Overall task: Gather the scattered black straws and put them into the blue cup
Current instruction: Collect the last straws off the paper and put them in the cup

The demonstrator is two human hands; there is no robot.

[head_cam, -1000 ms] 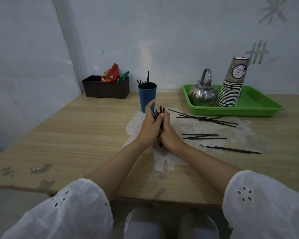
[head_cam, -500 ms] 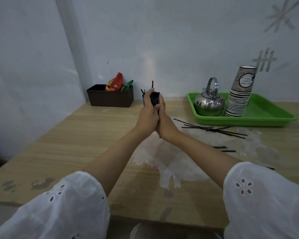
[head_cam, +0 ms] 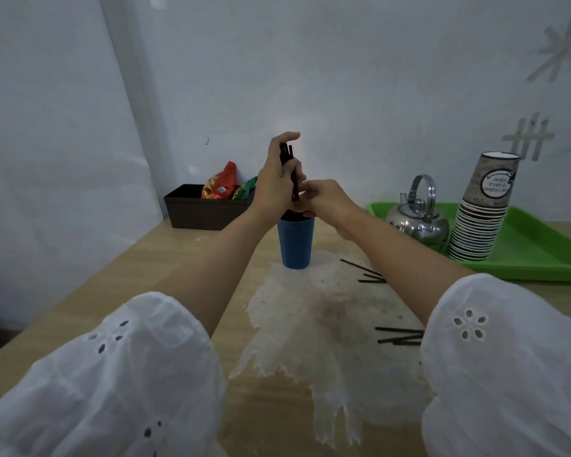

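Head view is showing your white eyelet sleeves (head_cam: 106, 384) filling the lower corners of the frame, with both forearms reaching toward the centre. Since half a second ago the camera is tipping further down and the hands are rising: the blue cup (head_cam: 295, 242), which they were hiding then, is now standing in plain sight at mid-frame on the wooden table (head_cam: 185, 258), at the far tip of a pale ragged patch (head_cam: 310, 328).

Loose black straws (head_cam: 398, 336) are lying on the patch at lower right, partly hidden by your right sleeve, and a few more (head_cam: 365, 273) are lying just right of the cup.

Your left hand (head_cam: 277, 186) is gripping a bundle of black straws (head_cam: 292, 173) upright directly above the cup mouth, index finger lifted free at the top. Your right hand (head_cam: 323, 199) is curling narrowly at the bundle's lower end, just over the rim; whether it is pinching the straws I cannot tell.

Farther back, a dark box (head_cam: 195, 209) with red and green packets (head_cam: 226, 186) is sitting at centre left against the wall. At the right edge, a green tray (head_cam: 541, 255) is carrying a steel kettle (head_cam: 417, 219) and a stack of paper cups (head_cam: 485, 212); the round label's writing is appearing upside down and too blurred to read.
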